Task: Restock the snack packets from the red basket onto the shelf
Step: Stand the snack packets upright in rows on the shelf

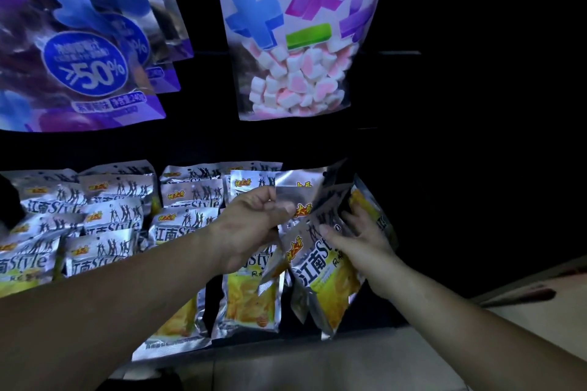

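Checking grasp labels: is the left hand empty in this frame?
No, the left hand pinches the top of a silver snack packet between thumb and curled fingers, above the packets on the shelf.

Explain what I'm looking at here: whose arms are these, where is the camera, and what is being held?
There is no machine here. A person wears a camera on the head, looking forward and down at their own two hands. The left hand pinches the top of a silver packet. The right hand rests spread fingers against the rightmost packets. Silver-and-yellow snack packets stand in rows below. A marshmallow bag and purple bags hang above.
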### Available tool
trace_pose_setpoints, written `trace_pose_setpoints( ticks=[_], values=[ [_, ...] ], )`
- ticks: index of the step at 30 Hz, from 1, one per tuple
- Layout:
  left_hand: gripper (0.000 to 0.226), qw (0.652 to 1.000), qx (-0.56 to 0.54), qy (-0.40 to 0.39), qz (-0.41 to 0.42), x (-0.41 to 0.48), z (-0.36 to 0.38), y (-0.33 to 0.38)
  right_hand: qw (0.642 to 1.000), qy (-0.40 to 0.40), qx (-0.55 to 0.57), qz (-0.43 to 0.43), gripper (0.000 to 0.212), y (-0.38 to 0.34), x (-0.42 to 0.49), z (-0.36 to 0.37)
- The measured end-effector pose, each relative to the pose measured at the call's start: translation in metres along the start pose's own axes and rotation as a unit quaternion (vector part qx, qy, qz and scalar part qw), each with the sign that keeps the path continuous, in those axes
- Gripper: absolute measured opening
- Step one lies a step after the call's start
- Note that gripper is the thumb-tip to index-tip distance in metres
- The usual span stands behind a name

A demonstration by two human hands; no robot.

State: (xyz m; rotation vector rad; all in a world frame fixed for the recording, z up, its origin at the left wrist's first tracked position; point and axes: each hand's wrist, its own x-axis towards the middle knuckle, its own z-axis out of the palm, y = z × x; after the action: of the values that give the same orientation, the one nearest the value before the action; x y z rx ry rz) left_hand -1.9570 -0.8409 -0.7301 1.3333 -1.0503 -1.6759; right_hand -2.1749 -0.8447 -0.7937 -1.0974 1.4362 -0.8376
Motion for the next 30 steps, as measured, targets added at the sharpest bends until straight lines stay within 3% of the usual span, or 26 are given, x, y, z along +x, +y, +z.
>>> trace_pose_setpoints(
  ticks=[2, 7, 11, 15, 17, 23, 26, 28, 30],
  values=[
    [0.007, 1.000, -0.007, -0.005, -0.004, 0.001, 0.002, 0.002, 0.998, -0.057, 0.024, 0.019, 0.115, -0.002, 0.004, -0.007],
    [0.014, 0.999, -0.001, -0.026, -0.020, 0.001, 0.002, 0.002, 0.988, -0.121, 0.093, -0.009, 0.069, -0.016, 0.008, -0.020],
    [0.005, 1.000, -0.002, 0.009, -0.011, 0.004, 0.000, -0.004, 0.992, -0.030, 0.119, 0.002, 0.050, -0.006, 0.012, -0.009],
    [0.026, 0.999, 0.043, 0.006, 0.011, 0.002, 0.002, -0.004, 0.995, 0.051, 0.084, -0.004, 0.044, -0.001, 0.017, -0.007],
    [0.031, 0.996, 0.088, 0.012, 0.017, 0.002, 0.004, -0.009, 0.997, 0.058, 0.055, -0.015, 0.043, -0.001, 0.018, -0.006],
    [0.022, 0.983, 0.123, 0.133, 0.035, 0.013, -0.004, -0.017, 0.995, 0.042, 0.090, 0.005, 0.054, -0.003, 0.026, -0.018],
    [0.025, 0.983, 0.115, 0.145, 0.017, 0.013, -0.007, -0.021, 0.992, 0.117, -0.030, 0.038, 0.049, 0.011, 0.031, -0.041],
    [0.025, 0.981, 0.108, 0.159, 0.004, 0.012, -0.009, -0.024, 0.979, 0.068, -0.186, 0.048, 0.042, 0.024, 0.032, -0.046],
    [0.019, 0.981, 0.094, 0.170, -0.006, 0.015, -0.011, -0.027, 0.964, 0.003, -0.259, 0.066, 0.040, 0.041, 0.037, -0.041]
  ],
)
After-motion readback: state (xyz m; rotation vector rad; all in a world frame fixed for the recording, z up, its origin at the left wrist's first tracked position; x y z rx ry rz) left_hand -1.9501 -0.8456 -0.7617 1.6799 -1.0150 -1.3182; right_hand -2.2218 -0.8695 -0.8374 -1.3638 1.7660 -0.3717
